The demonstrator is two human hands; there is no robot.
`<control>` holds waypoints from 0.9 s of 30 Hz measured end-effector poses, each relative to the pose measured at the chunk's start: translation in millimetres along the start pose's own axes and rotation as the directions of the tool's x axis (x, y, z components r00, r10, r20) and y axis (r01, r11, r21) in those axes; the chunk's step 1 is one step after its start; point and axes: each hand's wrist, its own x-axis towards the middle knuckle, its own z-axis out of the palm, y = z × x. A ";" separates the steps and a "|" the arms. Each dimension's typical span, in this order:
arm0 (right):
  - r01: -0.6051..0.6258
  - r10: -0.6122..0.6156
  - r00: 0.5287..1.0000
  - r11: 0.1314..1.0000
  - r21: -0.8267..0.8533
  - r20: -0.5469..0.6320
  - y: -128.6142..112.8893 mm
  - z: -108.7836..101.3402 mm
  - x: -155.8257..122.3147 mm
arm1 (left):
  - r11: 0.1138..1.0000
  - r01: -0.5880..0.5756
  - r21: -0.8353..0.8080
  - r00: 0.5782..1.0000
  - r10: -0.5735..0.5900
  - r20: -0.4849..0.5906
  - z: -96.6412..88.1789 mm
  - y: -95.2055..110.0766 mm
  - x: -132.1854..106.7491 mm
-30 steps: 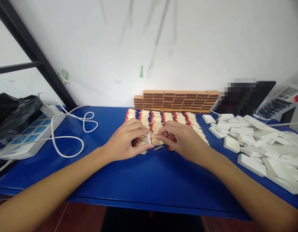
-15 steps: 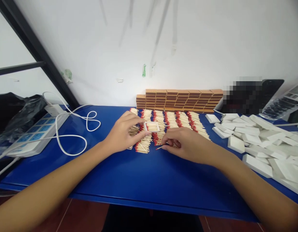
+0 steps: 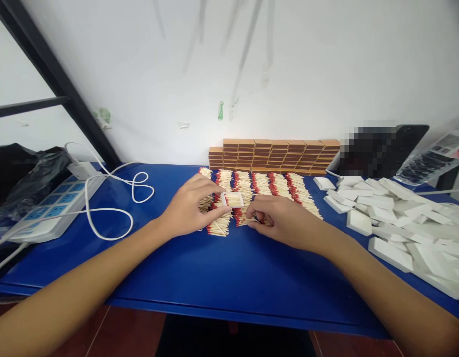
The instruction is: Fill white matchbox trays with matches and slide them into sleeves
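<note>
My left hand point(image 3: 187, 206) grips a small white matchbox tray point(image 3: 233, 200) between thumb and fingers, by its left end. Several red-headed matches lie inside the tray. To its right, my right hand point(image 3: 276, 220) is closed in a pinch at the near edge of the matches; whatever is between its fingertips is too small or hidden to make out. Loose matches point(image 3: 261, 183) with red heads to the left lie in several rows on the blue table point(image 3: 229, 277), partly covered by both hands.
Stacked brown matchbox sleeves point(image 3: 274, 154) line the wall behind the matches. A heap of white trays point(image 3: 385, 213) covers the right side, with a dark phone-like object point(image 3: 411, 146) and a plastic bottle point(image 3: 430, 156) behind. A power strip point(image 3: 64, 208) and white cable point(image 3: 131, 210) lie left.
My right hand has shifted slightly up and left, and the match that stuck out from its fingertips no longer shows. The left hand still holds the tray almost in place. The view has shifted slightly.
</note>
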 end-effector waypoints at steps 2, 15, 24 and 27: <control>0.003 -0.003 1.000 1.000 -0.003 0.004 0.6 0.8 0.0 | 1.000 -0.002 0.001 1.000 0.002 0.013 0.0 -0.5 0.0; -0.087 0.082 0.996 0.989 -0.117 -0.044 6.0 -1.9 -2.0 | 1.000 0.004 -0.006 0.999 -0.003 0.051 -0.2 -0.2 0.0; -0.058 0.060 0.998 0.993 -0.106 0.017 11.9 -1.1 0.0 | 1.000 0.005 -0.007 0.998 -0.005 0.057 -0.6 1.3 0.8; -0.061 0.063 0.998 0.995 -0.084 0.019 9.5 -1.5 -0.3 | 1.000 0.002 0.000 0.999 -0.002 0.052 -0.9 0.0 0.6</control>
